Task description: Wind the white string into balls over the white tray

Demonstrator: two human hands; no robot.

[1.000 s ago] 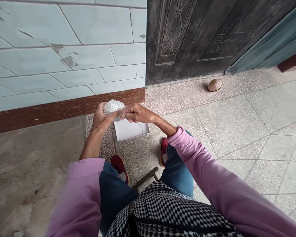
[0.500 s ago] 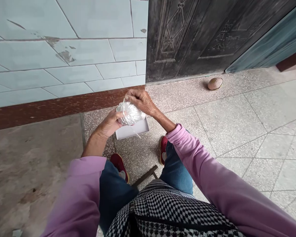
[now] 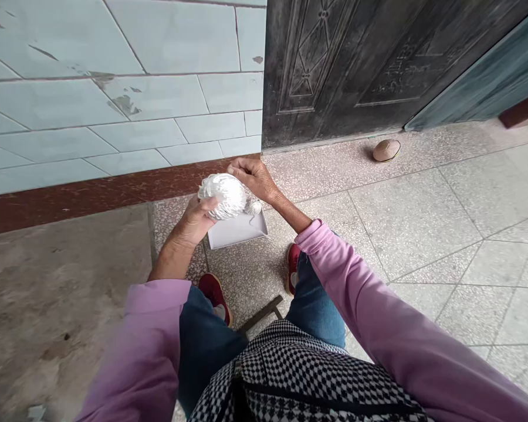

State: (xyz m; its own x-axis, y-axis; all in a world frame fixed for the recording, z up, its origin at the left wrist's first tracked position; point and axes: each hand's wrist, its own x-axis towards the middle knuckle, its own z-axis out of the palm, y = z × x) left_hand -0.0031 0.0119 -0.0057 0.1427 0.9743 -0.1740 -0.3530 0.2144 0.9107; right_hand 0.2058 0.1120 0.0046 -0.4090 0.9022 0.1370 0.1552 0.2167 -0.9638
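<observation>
My left hand [image 3: 195, 220] is wrapped around the lower left side of a ball of white string [image 3: 222, 197], with the thumb lying across its front. At the ball's upper right edge, my right hand [image 3: 254, 177] is closed in a pinch. A strand ran from these fingertips a moment ago; now it is too fine to make out. Below both hands a shallow white box lid or tray [image 3: 235, 232] rests on the floor. Inside its right part lies a smaller white ball of string [image 3: 253, 207], a loose strand trailing from it.
A tiled wall [image 3: 127, 135] and a dark panelled door [image 3: 334, 70] stand ahead. By the doorstep lies a rounded brownish object [image 3: 386, 150]. My red shoes [image 3: 215, 294] flank the tray, and a dark bar [image 3: 260, 313], perhaps part of a stool, shows between my legs.
The large ball has shifted left and turned in my left hand, uncovering the smaller ball in the tray. My right hand has moved slightly right, off the ball's top.
</observation>
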